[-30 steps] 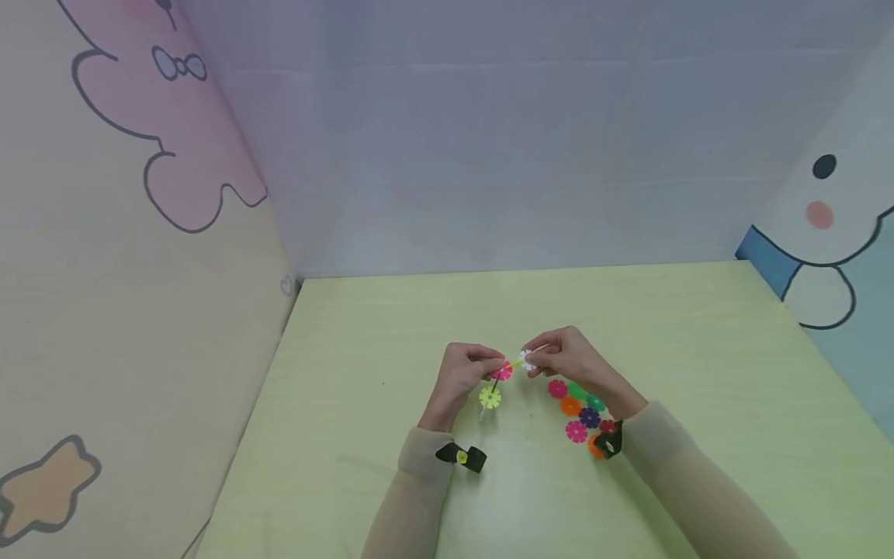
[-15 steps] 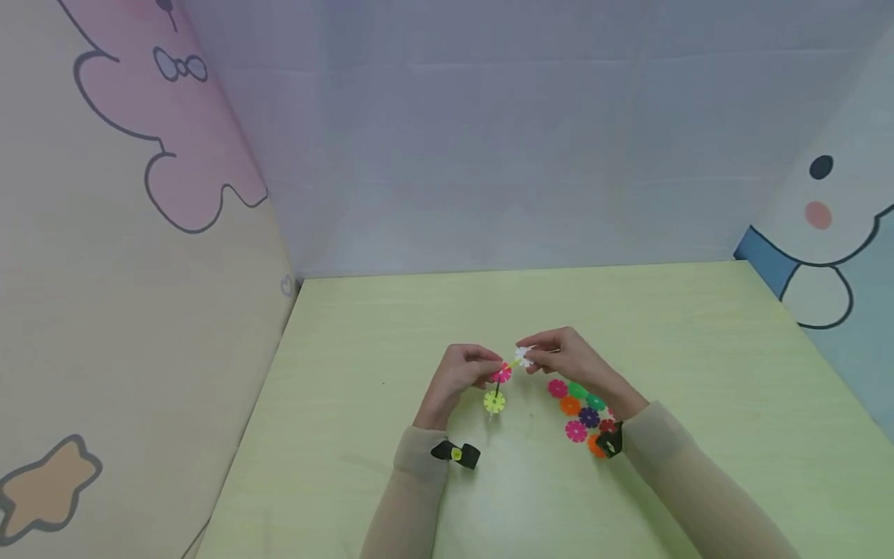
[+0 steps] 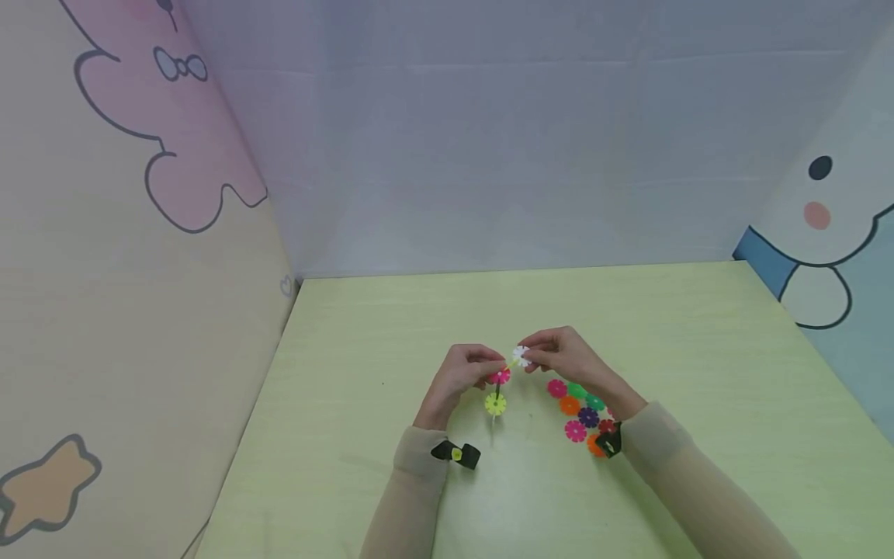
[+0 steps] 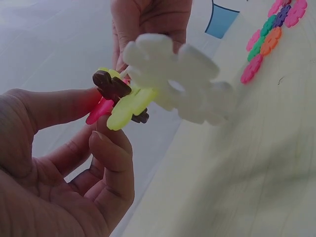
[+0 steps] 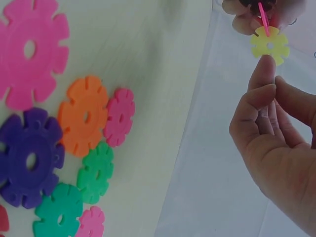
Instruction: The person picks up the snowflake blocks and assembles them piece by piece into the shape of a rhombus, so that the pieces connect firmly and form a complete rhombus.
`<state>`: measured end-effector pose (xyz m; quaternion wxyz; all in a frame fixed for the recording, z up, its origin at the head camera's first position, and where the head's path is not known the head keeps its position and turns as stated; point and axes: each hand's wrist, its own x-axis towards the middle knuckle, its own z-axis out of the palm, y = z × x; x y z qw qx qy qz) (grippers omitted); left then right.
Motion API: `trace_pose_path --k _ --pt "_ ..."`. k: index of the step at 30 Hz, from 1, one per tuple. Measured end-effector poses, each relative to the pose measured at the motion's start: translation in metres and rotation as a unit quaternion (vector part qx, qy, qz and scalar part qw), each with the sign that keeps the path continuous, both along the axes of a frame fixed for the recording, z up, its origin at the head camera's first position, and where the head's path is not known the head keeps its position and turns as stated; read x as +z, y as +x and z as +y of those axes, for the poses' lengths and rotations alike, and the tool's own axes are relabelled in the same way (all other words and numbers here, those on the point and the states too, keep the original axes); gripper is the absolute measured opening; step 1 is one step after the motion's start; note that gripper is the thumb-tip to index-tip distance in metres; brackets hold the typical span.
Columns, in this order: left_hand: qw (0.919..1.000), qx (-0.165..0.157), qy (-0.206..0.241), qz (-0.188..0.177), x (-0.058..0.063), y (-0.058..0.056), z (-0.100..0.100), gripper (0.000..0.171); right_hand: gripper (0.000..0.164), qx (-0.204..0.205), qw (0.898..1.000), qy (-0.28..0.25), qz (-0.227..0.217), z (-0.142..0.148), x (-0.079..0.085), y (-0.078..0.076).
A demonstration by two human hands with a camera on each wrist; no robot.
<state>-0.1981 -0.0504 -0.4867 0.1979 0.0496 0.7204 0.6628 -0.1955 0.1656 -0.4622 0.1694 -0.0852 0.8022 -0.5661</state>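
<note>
Both hands hold a chain of slotted snowflake discs above the table. My left hand (image 3: 457, 379) pinches the pink disc (image 3: 500, 376) between thumb and fingers. From that disc hang a dark disc (image 4: 112, 87), a yellow disc (image 3: 495, 404) and, at the bottom, a white disc (image 4: 163, 64) seen edge-on in the head view. On the other side, a second yellow disc (image 5: 271, 44) links the pink one to another white disc (image 3: 521, 355). My right hand (image 3: 567, 361) pinches this white disc, which the fingers mostly hide in the right wrist view.
Loose snowflake discs lie on the pale table (image 3: 363, 326) below the right wrist, among them an orange disc (image 5: 84, 116), a purple disc (image 5: 30, 157) and a green disc (image 5: 96, 173). A curtain-like backdrop (image 3: 454, 155) stands behind the table; a painted wall (image 3: 140, 310) stands left.
The right hand's white disc has shifted slightly left, closer to the pink disc. The hanging yellow disc has swung slightly right and down. Both hands keep their grip.
</note>
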Motion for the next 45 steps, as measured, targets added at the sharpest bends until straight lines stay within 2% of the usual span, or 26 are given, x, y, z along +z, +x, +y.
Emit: trace_pose_path --k 3,9,13,16,23,26,29,33,36,41,43,45 --pt "1.0 -0.003 -0.004 -0.001 0.0 0.0 0.0 0.013 0.024 0.012 1.0 0.002 0.011 -0.003 0.007 0.003" --pt "0.9999 -0.003 -0.006 -0.008 -0.002 0.0 0.001 0.014 0.023 0.031 0.999 0.013 0.029 -0.012 0.03 0.012" --pt "1.0 -0.003 0.0 -0.007 -0.002 0.0 0.003 0.013 0.023 0.037 0.998 0.018 0.037 -0.014 0.034 0.015" --pt "1.0 -0.003 0.002 -0.008 -0.002 0.0 0.004 0.015 0.023 0.042 0.998 0.017 0.039 -0.014 0.031 0.014" --pt "0.9999 -0.003 -0.001 -0.012 -0.004 -0.001 0.007 0.022 0.025 0.05 0.998 -0.004 0.027 -0.009 0.004 0.002" --pt "0.9998 -0.003 -0.004 -0.019 -0.004 0.0 0.008 0.022 0.026 0.049 0.998 -0.009 0.025 -0.009 0.0 0.001" --pt "0.9997 -0.004 -0.005 -0.024 0.003 0.002 0.008 0.022 0.027 0.046 0.999 -0.012 0.023 -0.008 -0.002 0.0" --pt "0.9996 -0.006 -0.007 -0.026 0.019 0.008 0.008 0.02 0.026 0.046 0.999 -0.007 0.025 -0.007 -0.001 0.001" --pt "0.9997 -0.003 -0.008 -0.024 0.026 0.011 0.007 0.019 0.025 0.039 0.999 0.008 0.023 -0.004 -0.001 0.001" --pt "0.9995 0.013 -0.015 -0.024 0.011 0.006 0.008 0.018 0.026 0.026 0.998 0.039 0.03 0.008 -0.003 0.002" --pt "0.9994 0.019 -0.016 -0.025 0.002 0.002 0.008 0.018 0.027 0.024 0.997 0.061 0.04 0.014 -0.004 0.002" --pt "0.9993 0.023 -0.016 -0.024 -0.002 0.0 0.008 0.018 0.027 0.022 0.994 0.093 0.052 0.02 -0.005 0.002"
